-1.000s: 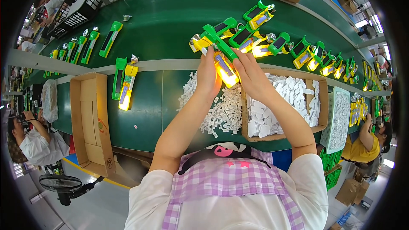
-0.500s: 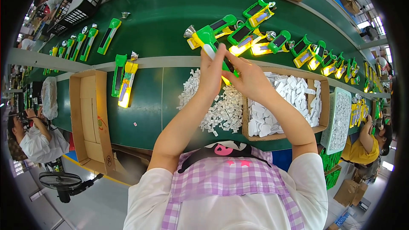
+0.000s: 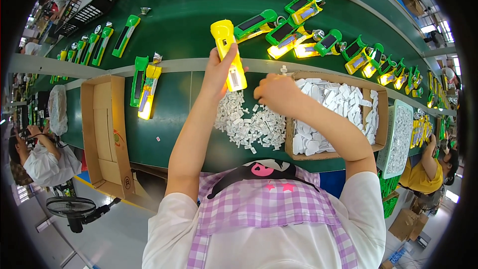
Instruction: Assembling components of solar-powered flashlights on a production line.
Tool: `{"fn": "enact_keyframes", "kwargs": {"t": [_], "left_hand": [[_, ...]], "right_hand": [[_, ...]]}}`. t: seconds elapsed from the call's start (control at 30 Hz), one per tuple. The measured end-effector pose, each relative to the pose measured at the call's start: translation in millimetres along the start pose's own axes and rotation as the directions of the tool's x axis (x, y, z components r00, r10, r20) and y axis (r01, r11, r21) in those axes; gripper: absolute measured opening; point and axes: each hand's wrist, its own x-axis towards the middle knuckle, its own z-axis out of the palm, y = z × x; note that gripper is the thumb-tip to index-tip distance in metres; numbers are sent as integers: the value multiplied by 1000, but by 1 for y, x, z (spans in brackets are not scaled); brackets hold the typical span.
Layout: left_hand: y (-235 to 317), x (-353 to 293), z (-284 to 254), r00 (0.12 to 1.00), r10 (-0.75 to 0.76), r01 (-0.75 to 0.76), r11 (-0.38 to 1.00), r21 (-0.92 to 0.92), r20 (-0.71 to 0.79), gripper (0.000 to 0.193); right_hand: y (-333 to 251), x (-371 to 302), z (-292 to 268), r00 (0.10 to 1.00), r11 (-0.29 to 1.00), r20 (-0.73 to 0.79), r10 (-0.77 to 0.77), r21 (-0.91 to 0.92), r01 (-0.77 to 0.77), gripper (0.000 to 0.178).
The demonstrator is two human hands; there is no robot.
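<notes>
My left hand (image 3: 215, 75) is wrapped round a yellow flashlight (image 3: 225, 34), held above the green bench with its wide head pointing away from me. A small dark opening shows near its head, and a pale slot lies lower on its body. To the right, my right hand (image 3: 280, 94) is curled with its fingertips just above the far edge of a pile of small white plastic parts (image 3: 256, 132). What those fingers pinch, if anything, is hidden.
Green-and-yellow flashlight halves (image 3: 286, 35), some lit, lie along the far belt. At right, a cardboard box (image 3: 382, 119) holds white pieces, beside a pale basket (image 3: 398, 139). Another cardboard box (image 3: 104, 134) stands at left near an opened flashlight (image 3: 149, 92). Co-workers sit at both sides.
The flashlight has turned from its green-and-white side to its yellow side. My right hand has let go of it and moved right to the small parts; my left hand keeps hold.
</notes>
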Motion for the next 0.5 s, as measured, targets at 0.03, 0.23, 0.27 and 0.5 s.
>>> {"fn": "enact_keyframes", "kwargs": {"t": [0.03,0.23,0.27,0.5], "left_hand": [[2,-2,-3,999,-26,26,998,49,-20,45],[4,-4,-4,999,-4,9,991,135,-38,50],[4,-5,-6,1000,-7,9,993,122,-19,50],[-6,-10,-11,989,13,-23,997,71,146,44]], "right_hand": [[-5,2,8,1000,1000,1,1,1,-1,10],[-7,12,39,988,981,38,-152,-113,155,7],[-7,12,41,991,987,-15,-134,-92,132,6],[1,9,-27,952,763,-167,255,640,-92,14]]}}
